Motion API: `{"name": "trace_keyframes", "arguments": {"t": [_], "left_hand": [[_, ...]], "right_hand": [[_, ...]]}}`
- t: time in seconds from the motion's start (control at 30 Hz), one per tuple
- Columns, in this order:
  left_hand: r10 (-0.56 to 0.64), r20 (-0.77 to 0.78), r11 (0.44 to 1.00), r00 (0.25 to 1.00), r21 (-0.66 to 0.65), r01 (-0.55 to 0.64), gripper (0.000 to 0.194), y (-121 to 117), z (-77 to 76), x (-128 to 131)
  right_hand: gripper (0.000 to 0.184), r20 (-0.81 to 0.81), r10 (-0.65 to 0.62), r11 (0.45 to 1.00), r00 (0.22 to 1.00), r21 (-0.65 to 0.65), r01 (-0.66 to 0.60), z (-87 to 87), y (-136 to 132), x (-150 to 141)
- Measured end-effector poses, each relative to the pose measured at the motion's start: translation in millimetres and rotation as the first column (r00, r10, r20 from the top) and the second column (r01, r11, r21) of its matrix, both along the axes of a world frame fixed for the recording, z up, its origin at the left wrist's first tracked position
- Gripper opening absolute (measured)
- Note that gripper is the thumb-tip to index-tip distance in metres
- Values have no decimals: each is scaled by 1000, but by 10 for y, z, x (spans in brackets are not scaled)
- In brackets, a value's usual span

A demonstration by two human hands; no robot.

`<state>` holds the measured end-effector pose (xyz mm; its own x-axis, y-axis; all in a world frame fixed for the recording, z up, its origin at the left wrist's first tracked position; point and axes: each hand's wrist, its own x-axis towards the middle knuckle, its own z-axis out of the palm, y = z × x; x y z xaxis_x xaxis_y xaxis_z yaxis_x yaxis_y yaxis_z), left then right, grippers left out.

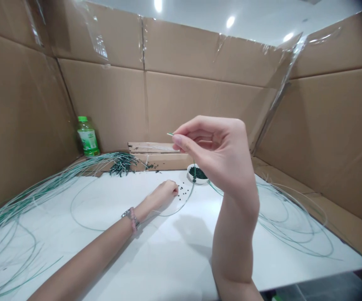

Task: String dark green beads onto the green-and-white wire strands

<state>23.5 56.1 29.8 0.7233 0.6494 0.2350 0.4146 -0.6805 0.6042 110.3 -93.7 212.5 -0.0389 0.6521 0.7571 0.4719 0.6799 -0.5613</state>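
My right hand [214,154] is raised above the white table [168,246], pinching a thin green wire [181,141] between thumb and forefinger. The wire drops past the hand toward a small white bowl [197,175] of dark green beads, then curves in a loop over the tabletop. My left hand [165,194] rests curled on the table, with a beaded bracelet [131,218] on its wrist. Several loose dark beads [181,195] lie just beyond its fingers. Nothing shows held in those fingers.
A large bundle of long green wires [18,205] sprawls at the left, and more coils [294,219] lie at the right. A beaded wire cluster [123,164] sits at the back, near a green-capped bottle [88,137]. Cardboard walls [181,104] surround the table.
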Motion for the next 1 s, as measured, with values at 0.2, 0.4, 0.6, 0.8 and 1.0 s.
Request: {"name": "trace_keyframes", "arguments": {"t": [0.2, 0.4, 0.6, 0.8, 1.0], "left_hand": [[91, 468, 996, 879, -52, -76, 30, -83, 840, -356], [15, 908, 959, 420, -132, 252, 15, -556, 1440, -687], [-59, 910, 932, 411, -98, 350, 6, -713, 1475, -729], [-120, 891, 929, 438, -55, 367, 2, -695, 1476, -759], [-164, 866, 940, 473, -8, 341, 6, -689, 1492, -795]], "right_hand": [[11, -22, -108, 989, 994, 96, 110, -10, 27, -25], [10, -54, -74, 992, 996, 102, 79, -73, 25, -158], [9, -31, -16, 991, 999, 131, 20, -119, -16, -276], [10, -6, -40, 985, 999, 167, 40, -123, -34, -292], [10, 9, -42, 986, 999, 162, 40, -123, -24, -302]]}}
